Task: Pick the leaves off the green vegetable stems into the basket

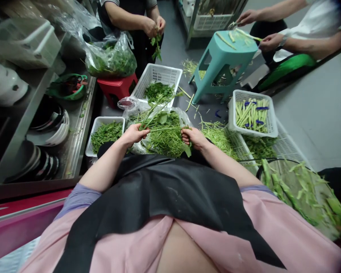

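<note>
My left hand (pixel 134 135) is closed around a small bunch of leafy green stems (pixel 152 113) that point up and away from me. A single thin stem (pixel 165 129) stretches sideways from it to my right hand (pixel 194 137), whose fingers are pinched on its far end, with some leaf hanging below. Under both hands lies a heap of cut green stems (pixel 166 142) in a clear plastic bag (pixel 184 118). Just beyond is a white basket (pixel 174 72) with loose leaves (pixel 159 92) in it. To the left, another white basket (pixel 88 147) holds leafy greens (pixel 107 134).
A co-worker's hands (pixel 155 27) pick greens at the back; another's hands (pixel 268 41) work over a turquoise stool (pixel 226 53). A bag of greens (pixel 112 57) sits on a red stool (pixel 113 90). On the right, a white basket (pixel 251 132) holds bundled stalks. Steel shelves (pixel 74 151) stand left.
</note>
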